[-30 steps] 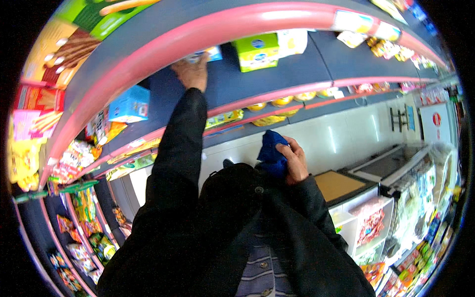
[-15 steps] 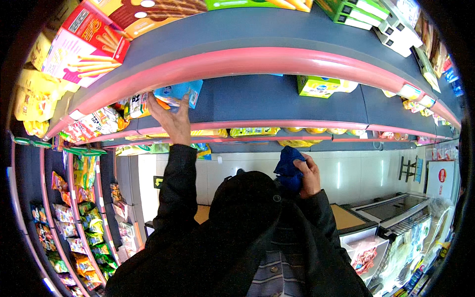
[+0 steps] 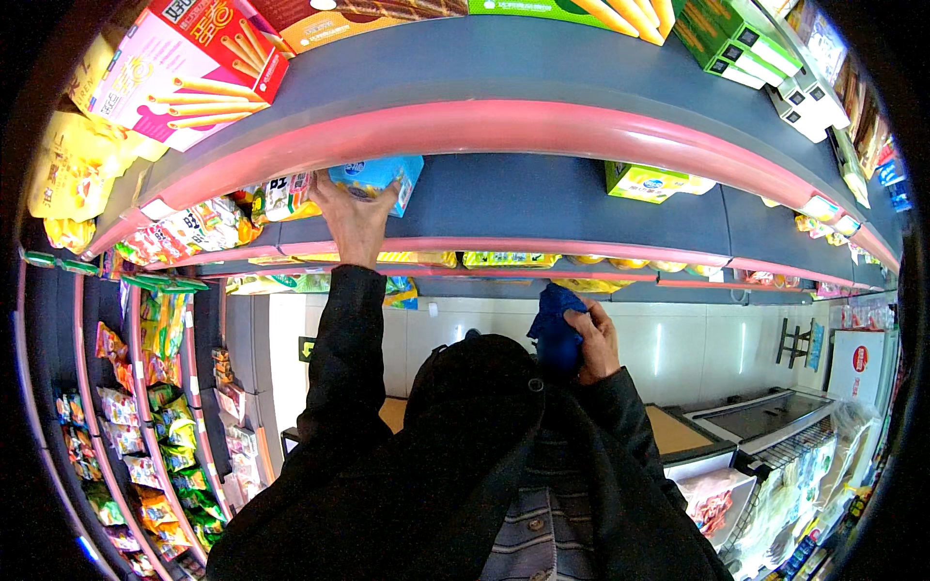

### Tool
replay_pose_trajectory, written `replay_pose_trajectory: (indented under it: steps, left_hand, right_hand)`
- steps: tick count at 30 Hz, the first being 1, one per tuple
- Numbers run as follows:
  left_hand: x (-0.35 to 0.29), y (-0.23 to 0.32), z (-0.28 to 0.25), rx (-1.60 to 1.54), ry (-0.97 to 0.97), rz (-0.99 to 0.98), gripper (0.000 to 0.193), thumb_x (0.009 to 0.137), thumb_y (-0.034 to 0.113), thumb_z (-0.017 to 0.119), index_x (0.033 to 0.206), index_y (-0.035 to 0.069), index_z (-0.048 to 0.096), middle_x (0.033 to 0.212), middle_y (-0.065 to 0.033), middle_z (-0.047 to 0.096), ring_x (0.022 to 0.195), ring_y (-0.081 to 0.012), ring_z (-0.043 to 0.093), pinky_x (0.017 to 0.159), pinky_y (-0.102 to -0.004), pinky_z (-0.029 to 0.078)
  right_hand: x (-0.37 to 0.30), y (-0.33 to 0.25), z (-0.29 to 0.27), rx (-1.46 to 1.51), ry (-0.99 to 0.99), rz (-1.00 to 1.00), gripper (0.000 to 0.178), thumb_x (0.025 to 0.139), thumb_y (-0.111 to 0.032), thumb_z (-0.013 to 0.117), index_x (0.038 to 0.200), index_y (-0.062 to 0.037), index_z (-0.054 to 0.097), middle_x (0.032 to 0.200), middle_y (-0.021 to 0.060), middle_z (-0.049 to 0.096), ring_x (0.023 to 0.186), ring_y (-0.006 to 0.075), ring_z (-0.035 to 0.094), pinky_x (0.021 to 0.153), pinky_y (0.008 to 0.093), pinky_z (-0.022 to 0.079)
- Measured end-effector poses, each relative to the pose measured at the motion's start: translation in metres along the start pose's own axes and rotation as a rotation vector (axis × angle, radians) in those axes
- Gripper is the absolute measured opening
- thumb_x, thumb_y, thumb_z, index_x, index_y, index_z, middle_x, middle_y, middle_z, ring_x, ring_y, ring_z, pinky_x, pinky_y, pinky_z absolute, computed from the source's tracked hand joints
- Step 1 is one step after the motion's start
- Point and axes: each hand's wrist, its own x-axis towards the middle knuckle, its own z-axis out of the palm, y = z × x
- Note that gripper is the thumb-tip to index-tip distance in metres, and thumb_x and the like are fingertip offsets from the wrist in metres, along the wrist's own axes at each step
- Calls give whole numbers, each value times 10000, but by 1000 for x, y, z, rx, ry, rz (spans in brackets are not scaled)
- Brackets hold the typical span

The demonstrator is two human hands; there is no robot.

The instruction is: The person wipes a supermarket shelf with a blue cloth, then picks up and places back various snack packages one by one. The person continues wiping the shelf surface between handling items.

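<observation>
On the middle shelf (image 3: 513,194), my left hand (image 3: 355,221) grips a light-blue box (image 3: 411,182) near the shelf's left part. Its fingers lie against the box's left side and the thumb against the front right, hiding part of the front. Packaged snacks in white and orange bags (image 3: 283,197) stand just left of that box. Lower down, in front of my body, my right hand (image 3: 599,341) is closed round a bunched dark-blue cloth (image 3: 556,312). The cloth hangs in the air, apart from the shelves.
Pink edge rails (image 3: 484,126) run along the shelves. A green-and-yellow box (image 3: 647,182) sits farther right. Pink-and-red egg-roll boxes (image 3: 199,73) stand on the upper shelf. Another snack rack (image 3: 145,387) rises at the left. A chest freezer (image 3: 765,416) is at the lower right.
The shelves have shifted slightly right in view. My left hand stays at the light-blue box and now covers more of its lower front. My right hand keeps the cloth, whose folds have changed shape.
</observation>
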Motion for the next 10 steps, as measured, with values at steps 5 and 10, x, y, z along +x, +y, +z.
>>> replay_pose_trajectory:
  steps: [5,10]
  left_hand:
    - [-21,46,-24,3,-106,125,1089,641,241,904,1464,-63,260,1348,-303,362,1293,-453,348,1109,-548,306]
    - [-52,70,-40,-53,-354,187,1094,687,316,882,1513,-7,242,1444,-293,333,1396,-448,283,1153,-579,259]
  right_hand:
    - [-9,-23,7,-36,41,-136,321,883,-100,648,1194,-23,619,978,58,676,845,154,647,773,309,547]
    - [-12,-64,48,-322,-29,-372,389,888,-190,695,1240,-48,613,1084,86,656,978,163,618,911,301,501]
